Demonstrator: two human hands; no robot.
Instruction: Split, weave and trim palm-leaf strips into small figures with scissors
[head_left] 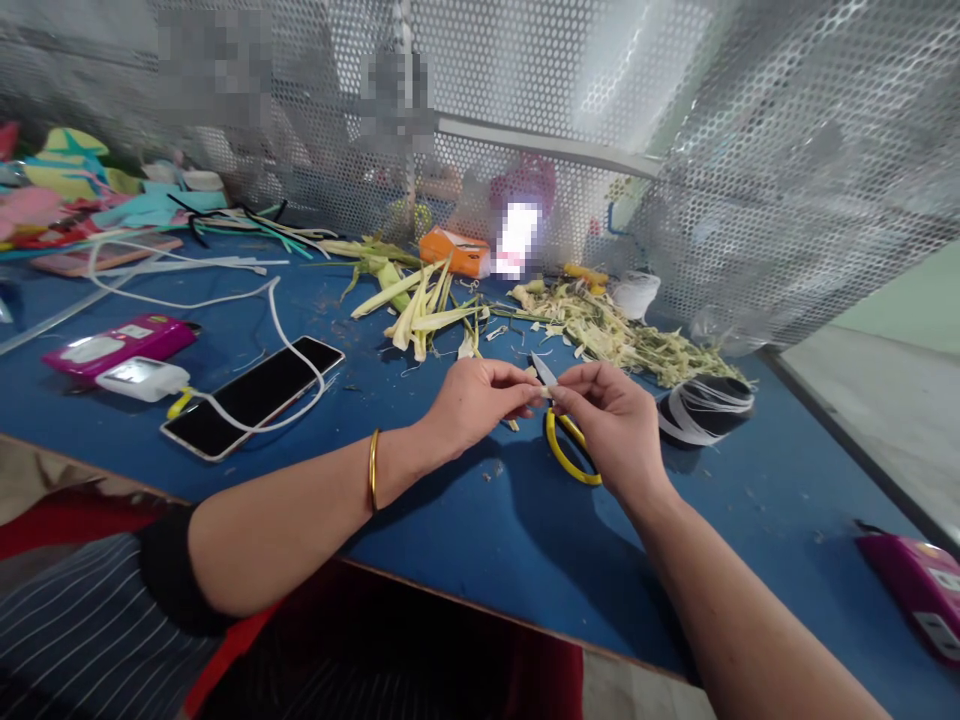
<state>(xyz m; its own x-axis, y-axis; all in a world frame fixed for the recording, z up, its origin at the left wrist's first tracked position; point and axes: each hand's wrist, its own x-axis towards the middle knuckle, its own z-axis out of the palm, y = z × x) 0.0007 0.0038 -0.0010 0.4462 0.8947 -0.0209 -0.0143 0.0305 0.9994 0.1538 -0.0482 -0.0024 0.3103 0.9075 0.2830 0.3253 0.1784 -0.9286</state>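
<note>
- Pale cream is the small piece (pixel 545 391), and we see it in the middle, between the fingertips of two hands, above the blue table (pixel 450 520).
- Our left hand (pixel 474 402) pinches this piece from one side; the grip is narrow, with thumb and finger close together.
- Our right hand (pixel 616 415) pinches it from the other side, also with a narrow grip, and the fingertips of the two hands are very near. How much of the piece is inside the fingers, we cannot tell.
- The scissors (pixel 553 446) lie just beside and partly behind our right hand, with yellow handles toward us and the blade pointing away.
- Beyond our hands there are long pale-green strips (pixel 420 312), and to the right of them a loose heap of yellowish shreds (pixel 619 330).
- At the right of our right hand stands a dark cone (pixel 705 408) with white thread around it.
- Behind the strips we find an orange box (pixel 454 252).
- On the left side lies a black phone (pixel 255 397), the white cable (pixel 274 284) crossing over it, and near it a purple device (pixel 124 345).
- On our left wrist is a golden bangle (pixel 373 472).
</note>
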